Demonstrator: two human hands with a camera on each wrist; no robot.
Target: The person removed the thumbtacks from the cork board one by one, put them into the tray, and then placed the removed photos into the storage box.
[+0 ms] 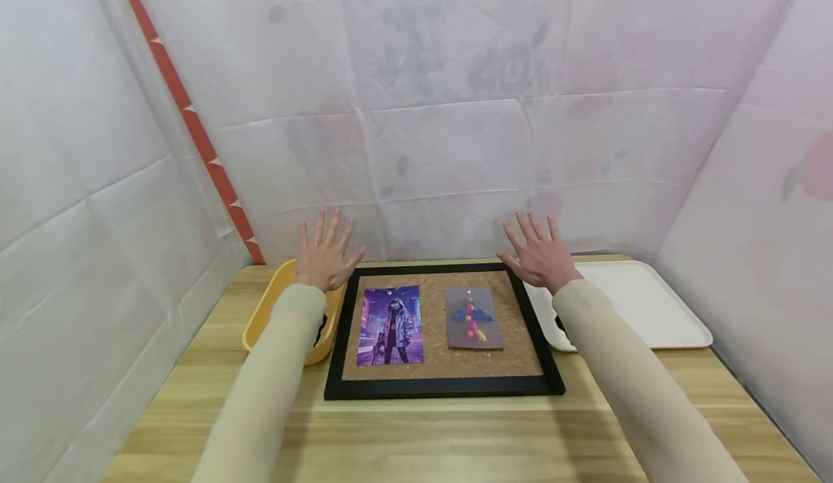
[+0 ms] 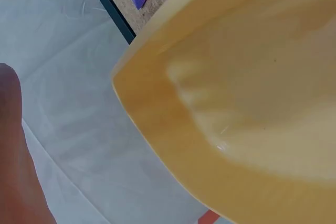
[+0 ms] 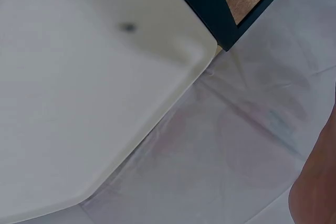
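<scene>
Both hands are held out with fingers spread and nothing in them. In the head view the left hand is over the yellow basket, beside the board's upper left corner. The right hand is over the inner edge of the white tray, near the upper right corner. Between them lies a black-framed cork board. A purple picture card of a hooded figure is pinned on its left half. On the right half hangs a greyish card with a pink and blue design, pinned at its top.
The wooden table carries the board, basket and tray. White cloth walls close in the back and both sides. A red strip runs down the back left corner. Inside the basket, the left wrist view shows a bare yellow floor.
</scene>
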